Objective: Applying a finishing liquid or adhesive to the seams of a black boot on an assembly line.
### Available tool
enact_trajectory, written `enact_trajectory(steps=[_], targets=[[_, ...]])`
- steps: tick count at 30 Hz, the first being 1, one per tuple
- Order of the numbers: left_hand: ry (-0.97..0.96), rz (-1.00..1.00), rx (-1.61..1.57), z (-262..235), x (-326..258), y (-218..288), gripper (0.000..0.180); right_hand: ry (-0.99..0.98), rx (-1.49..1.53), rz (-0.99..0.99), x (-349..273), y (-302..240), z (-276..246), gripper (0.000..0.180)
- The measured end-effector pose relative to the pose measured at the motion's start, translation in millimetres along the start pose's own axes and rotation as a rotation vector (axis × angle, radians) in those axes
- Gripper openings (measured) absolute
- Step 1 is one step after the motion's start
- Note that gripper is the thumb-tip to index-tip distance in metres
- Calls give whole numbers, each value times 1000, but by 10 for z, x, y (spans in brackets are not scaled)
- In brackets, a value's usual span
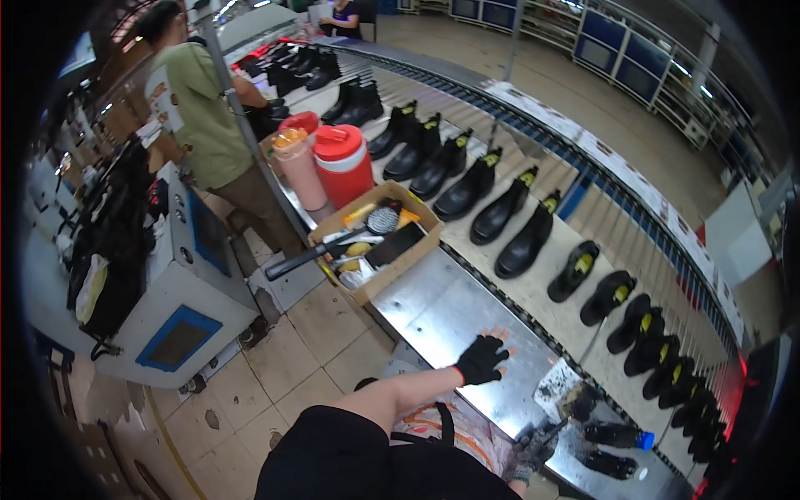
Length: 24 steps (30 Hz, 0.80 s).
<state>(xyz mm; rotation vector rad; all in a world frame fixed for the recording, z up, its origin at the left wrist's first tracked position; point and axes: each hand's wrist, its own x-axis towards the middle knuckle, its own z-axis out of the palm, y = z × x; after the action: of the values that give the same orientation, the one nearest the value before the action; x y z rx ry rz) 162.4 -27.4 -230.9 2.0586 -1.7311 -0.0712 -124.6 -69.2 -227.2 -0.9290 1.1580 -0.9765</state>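
My left hand (482, 361), in a black glove with bare fingertips, rests on the metal worktop (433, 308) with its fingers spread and nothing in them. At the table's near right edge, my right hand (531, 454) wears a dark, stained glove. Its fingers curl around something dark and thin that I cannot make out. Beyond it lie a black-smeared pale sheet (557, 388) and a small dark lump or pot (582, 406). A dark bottle (617, 436) with a blue cap lies close by on its side. Black ankle boots (525, 242) with yellow tags stand beyond the worktop.
A cardboard box (408, 258) holds a hairbrush, a black-handled tool and other bits. Behind it stand a red jug (343, 171) and a pink bottle (300, 171). A conveyor (575, 308) curves past. One person (192, 108) stands at far left, beside a white machine (179, 308).
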Motion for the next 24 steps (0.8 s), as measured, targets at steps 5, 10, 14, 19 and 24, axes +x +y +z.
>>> enact_trajectory(steps=[5, 10, 14, 19, 24], targets=[[-66, -28, -16, -125, 31, 61, 62, 52, -63, 72, 48, 21, -44, 40], [-47, 0, -39, -139, 74, 75, 59, 127, -319, -30, 368, 463, -392, 42], [4, 12, -73, -102, 44, -7, 59, 145, -118, 136, 106, 85, -30, 37], [17, -11, -135, -93, 12, -65, 60, 218, -185, 228, 33, -195, 262, 32], [-40, -48, -195, -122, 224, -95, 63, 288, -300, 154, 103, 60, 96, 30]])
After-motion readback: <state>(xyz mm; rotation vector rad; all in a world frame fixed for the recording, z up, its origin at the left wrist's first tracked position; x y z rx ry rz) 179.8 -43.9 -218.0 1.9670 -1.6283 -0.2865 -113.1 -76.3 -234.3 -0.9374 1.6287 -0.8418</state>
